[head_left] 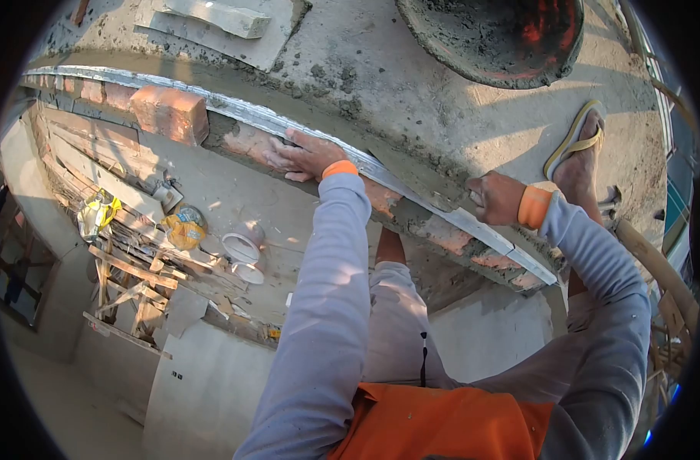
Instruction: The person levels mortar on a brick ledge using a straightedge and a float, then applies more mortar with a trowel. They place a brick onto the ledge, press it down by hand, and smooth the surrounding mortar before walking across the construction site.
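Observation:
My left hand (pixel 308 155) lies with its fingers apart on the brick edge and the long metal straightedge (pixel 258 116), which runs along the top of the low brick wall (pixel 445 234). To the right, my right hand (pixel 497 197) is closed around the handle of a trowel, its blade (pixel 415 175) flat on the wet mortar beside the straightedge. A red brick (pixel 170 115) sits on the wall edge, left of my left hand.
A mortar basin (pixel 495 38) stands at the top. A board (pixel 212 31) with a wooden piece lies at upper left. My sandalled foot (pixel 578 157) is on the slab at right. Below the wall are timber scraps (pixel 139 284), a yellow bag (pixel 185 226) and a white bucket (pixel 242 245).

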`<action>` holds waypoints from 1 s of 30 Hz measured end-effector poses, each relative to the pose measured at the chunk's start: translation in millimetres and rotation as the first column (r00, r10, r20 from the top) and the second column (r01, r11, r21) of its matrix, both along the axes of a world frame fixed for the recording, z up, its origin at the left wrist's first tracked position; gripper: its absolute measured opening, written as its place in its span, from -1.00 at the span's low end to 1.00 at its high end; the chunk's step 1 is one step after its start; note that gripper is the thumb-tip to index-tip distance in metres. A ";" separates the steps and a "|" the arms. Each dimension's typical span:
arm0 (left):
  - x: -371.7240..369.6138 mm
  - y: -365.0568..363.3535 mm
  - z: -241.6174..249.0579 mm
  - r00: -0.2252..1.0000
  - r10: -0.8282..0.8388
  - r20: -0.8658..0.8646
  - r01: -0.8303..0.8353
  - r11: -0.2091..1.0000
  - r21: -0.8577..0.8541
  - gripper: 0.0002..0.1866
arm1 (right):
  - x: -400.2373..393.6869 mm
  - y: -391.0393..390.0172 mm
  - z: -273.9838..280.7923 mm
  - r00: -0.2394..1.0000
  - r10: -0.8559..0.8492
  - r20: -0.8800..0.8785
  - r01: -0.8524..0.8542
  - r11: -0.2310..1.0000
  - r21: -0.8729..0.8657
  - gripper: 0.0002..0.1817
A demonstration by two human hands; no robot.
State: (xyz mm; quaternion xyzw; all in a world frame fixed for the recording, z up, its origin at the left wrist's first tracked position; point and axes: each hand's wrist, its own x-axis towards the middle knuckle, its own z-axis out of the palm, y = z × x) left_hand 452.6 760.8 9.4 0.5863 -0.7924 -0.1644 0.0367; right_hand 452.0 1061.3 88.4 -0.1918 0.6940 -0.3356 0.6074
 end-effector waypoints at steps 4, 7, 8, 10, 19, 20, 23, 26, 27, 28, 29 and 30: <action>-3.3 6.9 12.7 0.998 0.021 -0.057 -0.017 0.998 0.062 -0.37 | -6.0 -2.2 9.1 0.999 0.013 -0.046 -0.010 0.997 0.071 -0.69; -0.1 0.0 1.6 1.000 0.011 -0.003 -0.011 1.000 -0.002 -0.37 | -3.7 -9.6 -37.4 0.980 -0.031 -0.198 0.056 0.991 0.125 -0.69; 0.7 0.2 0.2 0.999 0.006 -0.032 -0.006 1.000 0.009 -0.37 | -0.5 -17.9 -40.9 0.978 0.037 -0.204 -0.018 0.995 0.093 -0.69; 2.2 -2.1 -2.5 0.998 -0.004 -0.058 0.005 1.000 0.014 -0.37 | -3.5 -17.4 -29.5 0.988 0.056 -0.141 -0.047 0.997 0.066 -0.69; -1.6 1.0 3.2 0.998 0.008 -0.061 -0.015 0.993 -0.121 -0.38 | -47.9 37.9 129.5 0.839 -0.329 -0.433 0.391 0.918 0.059 -0.79; -2.5 1.5 5.9 0.999 0.010 -0.047 -0.015 0.995 -0.102 -0.38 | -61.5 45.7 135.4 0.810 -0.384 -0.443 0.467 0.879 0.092 -0.72; -3.4 1.9 9.5 0.999 0.014 -0.044 -0.018 0.996 -0.090 -0.38 | -104.3 48.6 152.5 0.701 -0.337 -0.629 0.442 0.897 0.012 -0.46; -4.1 0.3 8.2 1.000 0.012 -0.023 -0.014 0.994 -0.107 -0.39 | -131.1 41.9 177.1 0.734 -0.461 -0.498 0.549 0.835 0.036 -0.27; -3.5 0.5 6.8 1.000 0.010 0.008 -0.009 0.993 -0.114 -0.39 | -133.3 38.9 175.0 0.728 -0.462 -0.506 0.545 0.838 0.017 -0.27; -4.5 0.9 9.6 1.000 0.013 0.008 -0.012 0.994 -0.111 -0.39 | -133.9 38.8 169.9 0.567 -0.116 -0.815 0.375 0.918 0.131 -0.30; -5.3 -0.1 10.7 1.000 0.020 -0.004 -0.020 0.993 -0.119 -0.39 | -138.6 27.9 171.4 0.255 0.244 -0.936 0.252 0.918 0.307 -0.33; -5.9 0.1 11.7 1.000 0.013 -0.012 -0.014 0.995 -0.104 -0.39 | -142.5 7.5 173.0 0.170 0.259 -0.951 0.274 0.914 0.298 -0.38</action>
